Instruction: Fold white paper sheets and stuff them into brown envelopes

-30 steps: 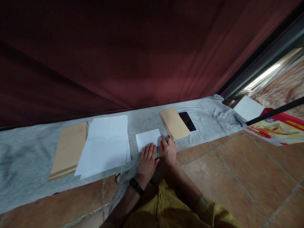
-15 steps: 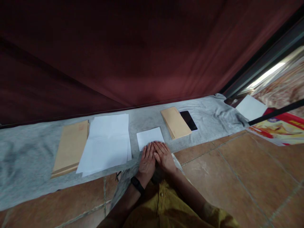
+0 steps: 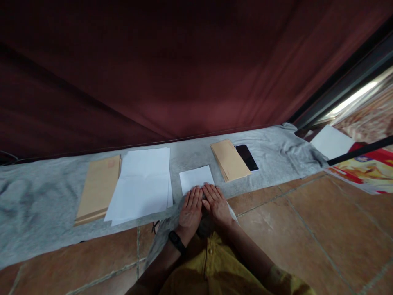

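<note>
A folded white sheet of paper (image 3: 196,176) lies on the grey cloth directly in front of me. My left hand (image 3: 190,211) rests flat at its near edge, fingers stretched forward. Beside it, my right hand (image 3: 217,207) lies palm down on the same edge, its fingers straight and the thumb turned inward. Neither hand grips anything; the fingertips cover the paper's near border. To the left is a stack of larger white sheets (image 3: 143,184), slightly fanned, with a faint crease across the top one.
Brown envelopes (image 3: 100,186) are stacked at the left, partly beside the white sheets. More brown envelopes (image 3: 231,162) lie right of the folded paper, against a dark phone (image 3: 246,158). A dark red curtain (image 3: 184,82) hangs behind the cloth-covered surface (image 3: 276,155).
My hands have spread slightly apart at the fingertips and remain on the folded paper's near edge. The whole view has shifted a little, with the papers appearing further right.
</note>
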### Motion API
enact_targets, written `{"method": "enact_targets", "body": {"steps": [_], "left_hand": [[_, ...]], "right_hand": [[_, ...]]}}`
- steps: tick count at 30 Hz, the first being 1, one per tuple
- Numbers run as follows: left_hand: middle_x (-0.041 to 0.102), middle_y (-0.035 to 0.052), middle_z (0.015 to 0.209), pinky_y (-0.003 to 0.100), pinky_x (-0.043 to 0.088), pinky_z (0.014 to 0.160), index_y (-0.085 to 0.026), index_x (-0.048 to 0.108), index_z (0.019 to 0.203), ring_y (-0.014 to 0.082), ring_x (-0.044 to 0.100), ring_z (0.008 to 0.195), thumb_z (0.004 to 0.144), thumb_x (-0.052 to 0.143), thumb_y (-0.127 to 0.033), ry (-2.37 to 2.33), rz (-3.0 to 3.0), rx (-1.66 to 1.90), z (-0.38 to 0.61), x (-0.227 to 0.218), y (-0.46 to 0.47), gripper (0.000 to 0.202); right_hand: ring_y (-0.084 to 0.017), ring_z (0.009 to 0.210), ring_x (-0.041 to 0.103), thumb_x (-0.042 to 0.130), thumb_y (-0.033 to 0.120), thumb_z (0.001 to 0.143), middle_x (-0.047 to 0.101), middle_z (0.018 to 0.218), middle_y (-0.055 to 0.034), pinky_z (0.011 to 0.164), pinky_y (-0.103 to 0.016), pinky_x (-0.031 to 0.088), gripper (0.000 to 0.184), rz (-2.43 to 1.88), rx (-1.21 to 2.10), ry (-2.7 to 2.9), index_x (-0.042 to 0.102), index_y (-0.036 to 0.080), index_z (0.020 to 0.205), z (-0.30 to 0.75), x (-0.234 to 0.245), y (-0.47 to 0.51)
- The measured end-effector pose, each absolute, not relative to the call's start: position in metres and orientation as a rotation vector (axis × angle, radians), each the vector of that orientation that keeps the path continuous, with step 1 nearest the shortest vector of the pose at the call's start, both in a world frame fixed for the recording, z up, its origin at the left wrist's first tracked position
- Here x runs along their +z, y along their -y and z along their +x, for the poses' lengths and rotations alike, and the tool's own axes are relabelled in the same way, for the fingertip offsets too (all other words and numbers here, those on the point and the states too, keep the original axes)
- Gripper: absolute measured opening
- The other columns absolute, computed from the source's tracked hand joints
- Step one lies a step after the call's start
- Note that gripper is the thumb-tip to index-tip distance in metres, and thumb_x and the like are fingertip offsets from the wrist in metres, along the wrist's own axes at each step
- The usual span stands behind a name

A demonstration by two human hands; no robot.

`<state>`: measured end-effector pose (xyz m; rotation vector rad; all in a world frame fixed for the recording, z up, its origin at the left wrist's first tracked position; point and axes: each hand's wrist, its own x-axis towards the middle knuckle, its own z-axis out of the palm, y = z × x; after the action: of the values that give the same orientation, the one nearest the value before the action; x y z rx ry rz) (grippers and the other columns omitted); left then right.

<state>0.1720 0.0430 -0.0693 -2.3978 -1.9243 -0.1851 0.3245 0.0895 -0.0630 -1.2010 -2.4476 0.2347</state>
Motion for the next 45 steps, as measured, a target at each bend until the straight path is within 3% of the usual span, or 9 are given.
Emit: {"method": "enact_targets", "body": {"steps": [7,19,24,30,34,40,45], "left_hand": [[0.030,0.0127,0.163,0.047,0.026,0.125,-0.013,0.023,0.157,0.0230,0.024,0.152,0.090,0.043,-0.018,1.996,-2.367,-0.184,0.162,-0.063,-0.034,0.070],[0.033,0.0176,0.161,0.054,0.020,0.125,-0.007,0.029,0.154,0.0276,0.025,0.152,0.094,0.042,-0.024,2.062,-2.287,-0.171,0.156,-0.054,-0.024,0.064],[0.032,0.0188,0.161,0.049,0.029,0.123,-0.007,0.024,0.156,0.0265,0.027,0.151,0.093,0.046,-0.025,1.986,-2.356,-0.281,0.169,-0.053,-0.033,0.069],[0.034,0.0151,0.161,0.045,0.029,0.124,-0.009,0.031,0.154,0.0252,0.028,0.151,0.087,0.049,-0.019,1.926,-2.452,-0.270,0.181,-0.054,-0.047,0.070],[0.040,0.0173,0.158,0.047,0.027,0.124,-0.009,0.032,0.154,0.0253,0.033,0.149,0.085,0.047,-0.013,1.848,-2.477,-0.247,0.177,-0.060,-0.049,0.071],[0.056,0.0171,0.145,0.048,0.034,0.120,-0.012,0.054,0.141,0.0292,0.047,0.140,0.087,0.054,-0.016,1.877,-2.493,-0.293,0.174,-0.069,-0.048,0.055],[0.050,0.0189,0.150,0.044,0.036,0.119,-0.005,0.047,0.144,0.0285,0.043,0.143,0.087,0.053,-0.017,1.962,-2.428,-0.237,0.175,-0.063,-0.044,0.059]], "right_hand": [[-0.024,0.144,0.040,0.043,0.029,0.104,0.046,0.154,-0.0106,0.119,-0.048,0.032,0.049,-1.251,0.222,2.405,0.042,0.019,0.152,0.333,-0.065,-0.090],[-0.024,0.143,0.040,0.039,0.026,0.105,0.048,0.152,-0.0118,0.119,-0.049,0.032,0.049,-1.296,0.265,2.347,0.039,0.015,0.152,0.344,-0.065,-0.091],[-0.025,0.141,0.042,0.040,0.024,0.104,0.051,0.150,-0.0122,0.118,-0.050,0.035,0.047,-1.290,0.268,2.317,0.042,0.016,0.150,0.342,-0.063,-0.092],[-0.027,0.140,0.044,0.040,0.017,0.101,0.054,0.146,-0.0134,0.117,-0.053,0.038,0.047,-1.292,0.254,2.295,0.048,0.015,0.146,0.340,-0.061,-0.094],[-0.025,0.138,0.047,0.041,0.021,0.102,0.058,0.143,-0.0131,0.118,-0.052,0.037,0.043,-1.264,0.278,2.264,0.053,0.015,0.142,0.320,-0.053,-0.103],[-0.024,0.139,0.046,0.045,0.030,0.103,0.055,0.147,-0.0099,0.117,-0.047,0.039,0.040,-1.146,0.371,2.361,0.059,0.016,0.137,0.285,-0.048,-0.124],[-0.023,0.140,0.046,0.048,0.032,0.102,0.055,0.147,-0.0103,0.116,-0.046,0.040,0.039,-1.154,0.298,2.394,0.060,0.018,0.137,0.294,-0.055,-0.137]]}}
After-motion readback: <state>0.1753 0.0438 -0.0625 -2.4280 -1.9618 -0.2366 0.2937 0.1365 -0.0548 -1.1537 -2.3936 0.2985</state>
